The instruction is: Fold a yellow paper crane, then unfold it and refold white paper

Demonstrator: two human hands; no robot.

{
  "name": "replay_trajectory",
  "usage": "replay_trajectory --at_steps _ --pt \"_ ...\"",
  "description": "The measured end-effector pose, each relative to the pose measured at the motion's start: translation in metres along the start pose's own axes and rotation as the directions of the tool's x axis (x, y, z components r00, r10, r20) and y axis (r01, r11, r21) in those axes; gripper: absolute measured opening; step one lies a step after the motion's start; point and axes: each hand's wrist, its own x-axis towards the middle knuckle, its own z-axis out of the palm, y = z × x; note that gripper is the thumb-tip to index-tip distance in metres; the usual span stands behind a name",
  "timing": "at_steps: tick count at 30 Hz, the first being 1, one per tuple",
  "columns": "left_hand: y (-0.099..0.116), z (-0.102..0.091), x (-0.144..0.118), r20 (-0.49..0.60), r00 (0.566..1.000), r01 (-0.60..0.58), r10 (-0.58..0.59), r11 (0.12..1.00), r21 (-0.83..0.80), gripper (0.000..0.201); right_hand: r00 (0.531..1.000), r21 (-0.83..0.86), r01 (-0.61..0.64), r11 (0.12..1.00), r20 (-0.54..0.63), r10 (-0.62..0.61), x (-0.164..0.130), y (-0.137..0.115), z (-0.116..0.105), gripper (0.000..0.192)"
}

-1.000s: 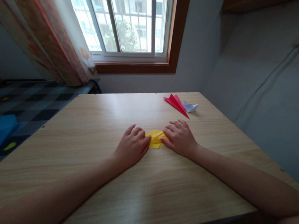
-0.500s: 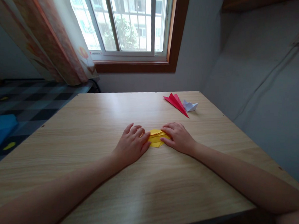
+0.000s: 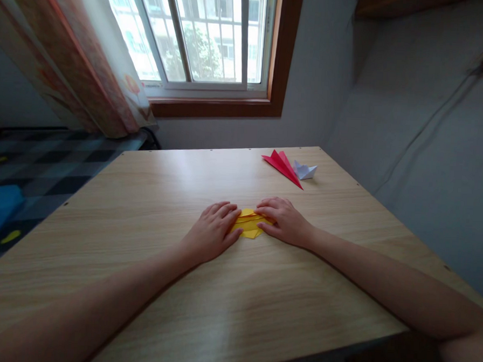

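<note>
Yellow paper (image 3: 249, 225), creased in angular layers, has both hands (image 3: 213, 230) (image 3: 287, 221) clamped on it.

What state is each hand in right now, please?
Left hand: partly curled, holding the left end of the yellow folded paper.
Right hand: partly curled, holding the paper's right end.

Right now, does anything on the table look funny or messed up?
No, nothing stands out. The left hand and right hand partly cover the folded yellow paper, but I see no tear. The red paper plane sits beside the white paper boat on the table, and nothing looks spilled.
</note>
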Motion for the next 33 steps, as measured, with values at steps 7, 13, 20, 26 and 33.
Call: replay_trajectory --at_steps 7,13,20,26,33 --pt "0.0003 0.0009 0.0000 -0.015 0.999 0.028 -0.029 0.999 -0.036 0.043 0.991 0.034 0.124 0.992 -0.052 -0.122 -0.0017 0.0032 0.0026 0.018" --pt "0.0002 0.0009 0.0004 -0.022 1.000 0.021 -0.023 0.998 -0.056 0.044 0.990 0.052 0.141 0.989 -0.032 -0.140 -0.0016 0.0030 0.0003 0.018" --pt "-0.0057 0.0030 0.0011 -0.046 0.999 -0.029 0.020 0.981 -0.192 0.036 0.986 0.082 0.166 0.983 0.012 -0.168 -0.0010 0.0004 -0.0021 0.020" --pt "-0.0033 -0.0010 0.0014 -0.029 0.999 0.016 -0.023 0.974 -0.226 0.032 0.981 0.094 0.193 0.977 0.012 -0.195 -0.0016 0.0005 -0.0028 0.019" --pt "-0.0019 -0.0005 0.0016 -0.035 0.998 0.037 -0.046 0.975 -0.218 0.032 0.984 0.110 0.171 0.979 0.022 -0.175 -0.0008 0.0004 -0.0039 0.017"
